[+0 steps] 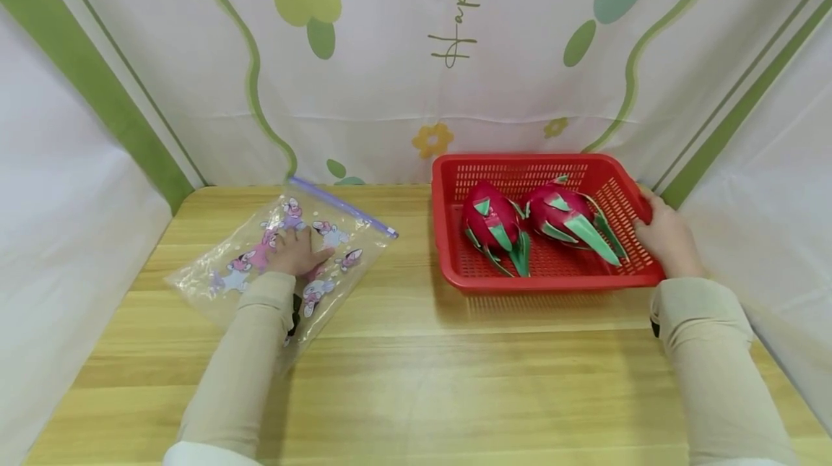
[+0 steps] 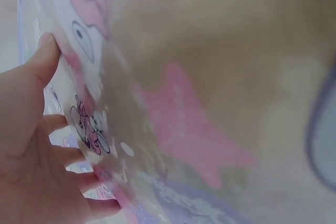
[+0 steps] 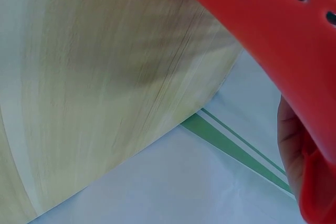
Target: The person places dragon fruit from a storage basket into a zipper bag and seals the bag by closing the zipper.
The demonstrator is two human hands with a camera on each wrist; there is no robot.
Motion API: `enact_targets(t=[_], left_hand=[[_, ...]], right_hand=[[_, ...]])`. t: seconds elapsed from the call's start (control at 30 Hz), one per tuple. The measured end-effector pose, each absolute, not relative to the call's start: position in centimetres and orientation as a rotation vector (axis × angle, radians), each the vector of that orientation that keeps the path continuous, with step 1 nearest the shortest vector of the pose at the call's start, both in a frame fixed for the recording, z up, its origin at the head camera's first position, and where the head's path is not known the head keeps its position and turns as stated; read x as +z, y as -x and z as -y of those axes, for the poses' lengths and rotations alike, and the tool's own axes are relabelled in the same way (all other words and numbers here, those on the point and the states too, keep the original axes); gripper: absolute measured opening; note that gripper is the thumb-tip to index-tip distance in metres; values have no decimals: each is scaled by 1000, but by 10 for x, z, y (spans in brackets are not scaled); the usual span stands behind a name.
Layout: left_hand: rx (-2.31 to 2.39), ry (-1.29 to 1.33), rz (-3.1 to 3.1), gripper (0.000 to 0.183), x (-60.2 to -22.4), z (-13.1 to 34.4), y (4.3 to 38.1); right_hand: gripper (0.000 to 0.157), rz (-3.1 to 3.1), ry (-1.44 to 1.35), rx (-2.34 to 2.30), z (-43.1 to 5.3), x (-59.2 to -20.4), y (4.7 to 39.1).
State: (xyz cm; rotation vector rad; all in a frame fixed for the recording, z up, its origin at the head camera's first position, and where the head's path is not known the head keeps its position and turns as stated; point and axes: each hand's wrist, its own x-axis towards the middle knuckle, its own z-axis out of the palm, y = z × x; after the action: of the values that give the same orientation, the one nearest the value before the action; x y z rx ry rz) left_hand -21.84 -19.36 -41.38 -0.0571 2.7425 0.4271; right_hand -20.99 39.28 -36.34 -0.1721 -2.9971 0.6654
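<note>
On the left of the head view lies a clear plastic zip bag (image 1: 354, 278) printed with cartoon characters, its purple slider strip (image 1: 338, 204) at the far edge. My left hand (image 1: 294, 253) rests on it with fingers spread. In the left wrist view, the fingers (image 2: 68, 154) lie against the film. My right hand (image 1: 672, 238) grips the right rim of a red plastic basket (image 1: 559, 282), thumb over the edge. Two dragon fruits sit inside, one (image 1: 481, 217) at the left and the other (image 1: 552, 209) tilted toward the right, both with green scales.
The wooden table (image 1: 422, 386) extends in front of the bag and basket. A white curtain (image 1: 383, 83) with flowers and green stripes stands right behind them, and white cloth hangs on both sides.
</note>
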Motion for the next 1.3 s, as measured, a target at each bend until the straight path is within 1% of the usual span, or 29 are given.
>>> enact_targets(t=[0.2,0.33,0.4,0.47,0.57,0.67,0.77,0.87,0.93,1.13,1.3], left_hand=[[451,-44,-2741,82,-410,200,218],[507,-169,-2751,79,-403,204,218],[576,-159,-2745,75,-401,204,217],[627,-91,-2765,70,-400,205,216],[644,134,-2836,68,-403,204,215],[608,342,-2891,71,-409,202,216],[590,438,-2850,80,-415,201,217],[568,418,-2776,89,-418,202,216],[561,369,-2750,93,-418,202,216],[573,220,-2698,90,-408,206,214],[603,121,-2669,91,-406,211,211]], right_hand=[[63,3002,180,657,-393,-363,208],[63,3005,178,643,-394,-363,207],[63,3007,173,632,-394,-363,207],[63,3009,167,623,-394,-363,207],[64,3014,154,608,-393,-364,207],[65,3012,144,601,-392,-364,208],[66,3011,145,612,-392,-364,208],[66,3011,145,627,-390,-362,208],[66,3012,147,634,-390,-361,208],[64,3012,155,606,-390,-359,209],[64,3015,145,583,-390,-362,209]])
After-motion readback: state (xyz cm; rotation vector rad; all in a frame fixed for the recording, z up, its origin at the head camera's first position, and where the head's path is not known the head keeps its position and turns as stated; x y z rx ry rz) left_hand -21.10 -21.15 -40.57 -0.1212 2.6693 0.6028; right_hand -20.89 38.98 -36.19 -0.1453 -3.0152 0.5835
